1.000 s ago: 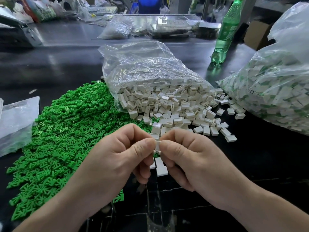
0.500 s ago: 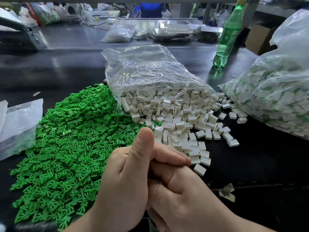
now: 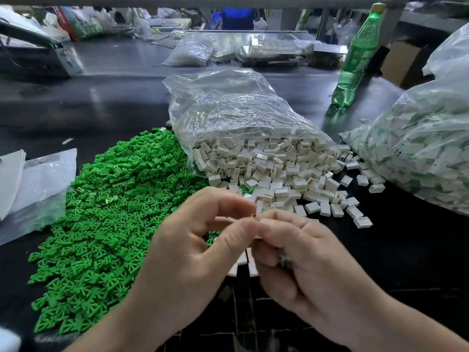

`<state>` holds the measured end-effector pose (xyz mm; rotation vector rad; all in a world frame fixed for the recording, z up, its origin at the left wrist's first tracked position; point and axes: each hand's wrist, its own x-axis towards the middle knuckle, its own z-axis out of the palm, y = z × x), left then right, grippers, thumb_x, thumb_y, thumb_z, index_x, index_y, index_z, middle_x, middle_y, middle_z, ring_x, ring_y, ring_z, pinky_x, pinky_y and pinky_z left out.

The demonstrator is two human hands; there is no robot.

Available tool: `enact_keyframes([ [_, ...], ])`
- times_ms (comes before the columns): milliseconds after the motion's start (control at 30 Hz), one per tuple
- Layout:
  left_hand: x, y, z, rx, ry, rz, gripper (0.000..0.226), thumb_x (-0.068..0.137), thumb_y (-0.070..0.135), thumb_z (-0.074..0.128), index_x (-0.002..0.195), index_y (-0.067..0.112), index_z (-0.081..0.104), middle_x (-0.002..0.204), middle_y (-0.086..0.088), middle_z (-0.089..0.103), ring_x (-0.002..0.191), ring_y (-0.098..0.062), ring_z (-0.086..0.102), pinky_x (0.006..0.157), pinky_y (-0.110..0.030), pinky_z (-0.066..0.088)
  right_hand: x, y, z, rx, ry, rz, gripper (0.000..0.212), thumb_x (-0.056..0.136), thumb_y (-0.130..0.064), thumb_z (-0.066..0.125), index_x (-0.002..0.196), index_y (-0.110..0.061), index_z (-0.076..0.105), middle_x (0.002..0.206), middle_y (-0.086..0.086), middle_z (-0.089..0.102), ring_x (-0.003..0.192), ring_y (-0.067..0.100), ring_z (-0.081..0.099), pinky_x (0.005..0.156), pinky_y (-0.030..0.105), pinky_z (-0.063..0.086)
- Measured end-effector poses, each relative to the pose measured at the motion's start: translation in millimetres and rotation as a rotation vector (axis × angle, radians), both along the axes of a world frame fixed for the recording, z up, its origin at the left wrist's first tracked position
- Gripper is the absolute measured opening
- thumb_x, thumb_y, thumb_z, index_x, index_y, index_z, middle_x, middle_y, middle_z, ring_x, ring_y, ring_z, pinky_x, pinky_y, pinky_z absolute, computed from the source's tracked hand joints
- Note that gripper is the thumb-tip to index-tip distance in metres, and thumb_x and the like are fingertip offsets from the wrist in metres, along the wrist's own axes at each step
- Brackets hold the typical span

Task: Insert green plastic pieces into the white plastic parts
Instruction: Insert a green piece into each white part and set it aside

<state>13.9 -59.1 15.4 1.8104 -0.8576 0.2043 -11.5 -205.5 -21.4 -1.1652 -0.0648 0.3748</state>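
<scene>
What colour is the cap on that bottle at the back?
Yellow cap on a green bottle, seen in the head view.

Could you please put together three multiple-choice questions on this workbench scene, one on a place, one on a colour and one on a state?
1. Where does the pile of green pieces lie relative to the middle bag of white parts?
A) to its left
B) to its right
C) inside it

2. What colour is the bottle standing at the far right of the table?
A) red
B) blue
C) green

3. In what state is the middle bag?
A) tied shut and upright
B) lying open, its contents spilling out
C) empty and flat

Answers:
1 A: the green pile spreads out to the left of the bag's mouth.
2 C: the bottle's body is translucent green.
3 B: loose white parts fan out from the bag's mouth onto the table.
</scene>
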Motion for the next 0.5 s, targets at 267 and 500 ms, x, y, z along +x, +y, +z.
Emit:
enact_keyframes([
  [267, 6.9, 22.9, -23.1, 0.287, -0.226, 0.251, 0.024, 0.085, 0.037, 0.063, 0.093, 0.017, 0.073, 0.094, 0.011, 0.064, 0.089, 0.004, 0.059, 0.079, -0.003, 0.039, 3.0, -3.2, 4.8, 0.005, 0.116, -0.039, 0.022, 0.084, -0.029, 0.057, 0.07, -0.012, 0.053, 0.051, 0.001, 0.047, 0.032, 0.01, 0.033, 0.035, 0.015, 0.025],
  [500, 2.6, 17.2, -28.6, 0.215, -0.291, 0.286, 0.022, 0.084, 0.036, 0.067, 0.088, 0.016, 0.073, 0.092, 0.008, 0.064, 0.086, -0.002, 0.061, 0.077, -0.01, 0.043, 4.5, -4.6, 4.6, 0.152, 0.187, 0.021, 0.013, 0.079, -0.028, 0.065, 0.075, -0.016, 0.062, 0.063, 0.004, 0.053, 0.04, 0.012, 0.047, 0.033, 0.018, 0.031],
])
